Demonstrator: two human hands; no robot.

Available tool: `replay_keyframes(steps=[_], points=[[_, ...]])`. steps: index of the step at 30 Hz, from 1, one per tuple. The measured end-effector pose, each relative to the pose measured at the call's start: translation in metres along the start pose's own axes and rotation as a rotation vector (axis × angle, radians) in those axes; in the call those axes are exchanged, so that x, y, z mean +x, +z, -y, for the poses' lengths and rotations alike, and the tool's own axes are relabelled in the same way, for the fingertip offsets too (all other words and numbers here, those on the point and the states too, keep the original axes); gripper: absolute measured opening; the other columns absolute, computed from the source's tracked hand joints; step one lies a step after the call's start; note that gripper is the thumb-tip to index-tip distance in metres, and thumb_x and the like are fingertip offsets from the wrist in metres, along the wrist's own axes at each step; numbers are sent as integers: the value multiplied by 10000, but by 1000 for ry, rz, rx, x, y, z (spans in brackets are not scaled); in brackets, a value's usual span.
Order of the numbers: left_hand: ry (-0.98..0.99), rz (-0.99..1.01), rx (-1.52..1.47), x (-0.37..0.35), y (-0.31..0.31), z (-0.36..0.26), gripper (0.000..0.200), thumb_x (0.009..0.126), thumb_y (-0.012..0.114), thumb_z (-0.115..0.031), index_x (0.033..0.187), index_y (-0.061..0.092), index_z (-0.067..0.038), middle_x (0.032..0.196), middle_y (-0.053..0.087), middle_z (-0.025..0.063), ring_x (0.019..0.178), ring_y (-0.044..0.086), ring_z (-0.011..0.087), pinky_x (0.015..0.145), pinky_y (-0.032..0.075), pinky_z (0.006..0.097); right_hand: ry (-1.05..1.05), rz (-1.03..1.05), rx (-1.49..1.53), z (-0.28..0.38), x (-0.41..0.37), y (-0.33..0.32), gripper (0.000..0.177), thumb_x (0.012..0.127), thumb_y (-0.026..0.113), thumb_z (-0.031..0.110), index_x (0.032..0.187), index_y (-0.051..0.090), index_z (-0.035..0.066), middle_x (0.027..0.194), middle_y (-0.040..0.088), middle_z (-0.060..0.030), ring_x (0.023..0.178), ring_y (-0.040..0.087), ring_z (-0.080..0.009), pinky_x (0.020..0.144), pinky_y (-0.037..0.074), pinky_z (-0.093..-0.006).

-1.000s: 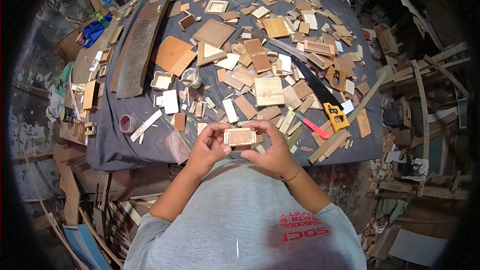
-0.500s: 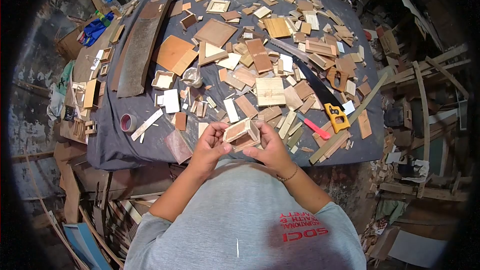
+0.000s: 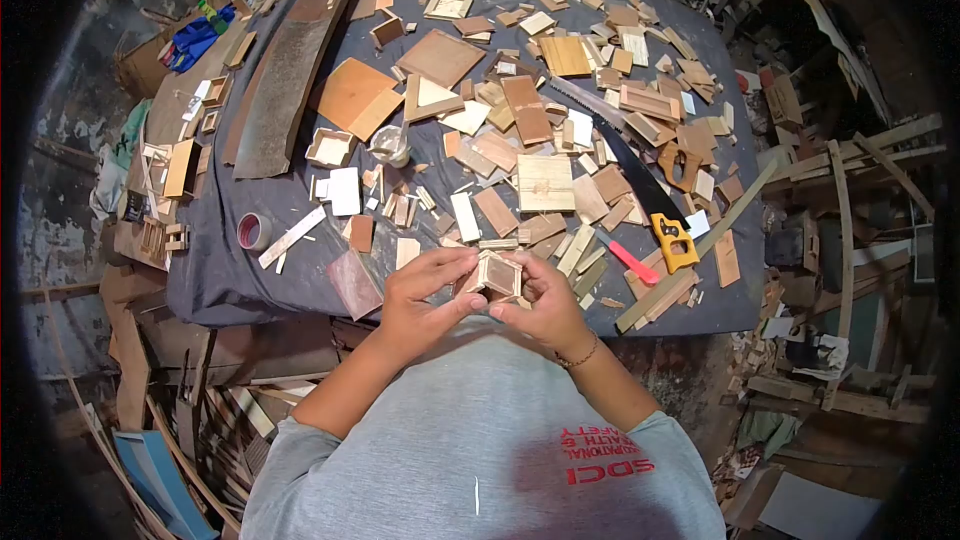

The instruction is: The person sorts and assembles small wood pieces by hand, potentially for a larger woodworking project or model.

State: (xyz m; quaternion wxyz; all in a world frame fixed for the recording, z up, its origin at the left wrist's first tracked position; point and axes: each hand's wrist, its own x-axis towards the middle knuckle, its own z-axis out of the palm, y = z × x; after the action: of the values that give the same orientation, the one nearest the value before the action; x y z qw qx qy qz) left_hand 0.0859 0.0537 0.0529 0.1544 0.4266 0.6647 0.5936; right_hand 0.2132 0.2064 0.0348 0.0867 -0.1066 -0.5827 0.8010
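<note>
Between both hands, close to my chest at the table's near edge, is a small wooden box-like frame (image 3: 500, 276) with pale strips along its edges and a darker brown panel. My left hand (image 3: 425, 290) grips its left side, thumb below and fingers above. On its right side, my right hand (image 3: 550, 302) holds it with curled fingers and thumb. Just beyond the hands lie small wood blocks and strips, among them a white strip (image 3: 465, 217) and a square pale board (image 3: 546, 184).
A dark cloth (image 3: 225, 285) covers the table, with wood scraps strewn over it. To the right lie a yellow-handled saw (image 3: 674, 240), a wooden-handled saw (image 3: 680, 166) and a pink-handled tool (image 3: 634, 262). A tape roll (image 3: 254, 231) and a plastic cup (image 3: 389, 145) are on the left.
Both hands have turned the wooden frame, so a different face with the brown panel now points toward me. My view has shifted slightly.
</note>
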Motion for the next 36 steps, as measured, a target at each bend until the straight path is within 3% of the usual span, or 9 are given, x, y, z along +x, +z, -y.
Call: replay_keyframes(steps=[17,23,25,29,31,36], points=[[-31,14,-37,-1,-1,4,372,724,781,-107,1068,679,-9,1102,636,159,1001,624,239,843,498,316,43,-19,-32,4,1,1,533,753,722,27,1224,484,-45,1089,597,-97,1033,578,-145,912,467,-285],[-217,-28,-330,-3,0,11,458,802,720,-120,1216,577,17,1167,598,160,1055,599,231,889,500,327,47,-51,157,5,8,1,489,778,686,13,1219,481,-37,1110,586,-95,1018,578,-147,881,478,-290],[-478,-25,-705,-3,-4,21,471,862,654,-145,1271,512,40,1172,590,161,1064,597,230,894,503,332,119,-97,196,6,9,0,460,796,667,55,1212,488,-26,1079,590,-82,975,579,-135,848,482,-285],[-720,59,-750,0,-11,26,446,869,633,-153,1258,511,28,1162,600,136,1043,606,195,857,517,313,241,-78,285,4,9,-7,445,811,655,132,1201,499,-15,1039,597,-65,914,574,-115,789,477,-261],[-738,63,-756,0,-9,24,457,861,638,-148,1262,503,24,1154,605,127,1017,612,183,840,519,302,232,-78,271,2,9,-6,427,825,639,194,1180,519,-9,985,602,-45,838,556,-96,714,455,-233],[-744,102,-805,-3,-4,31,502,823,670,-109,1271,486,21,1116,617,112,939,624,157,799,523,276,251,-29,256,-7,9,-11,380,840,614,188,1159,544,-5,928,602,-30,788,532,-85,663,429,-225]])
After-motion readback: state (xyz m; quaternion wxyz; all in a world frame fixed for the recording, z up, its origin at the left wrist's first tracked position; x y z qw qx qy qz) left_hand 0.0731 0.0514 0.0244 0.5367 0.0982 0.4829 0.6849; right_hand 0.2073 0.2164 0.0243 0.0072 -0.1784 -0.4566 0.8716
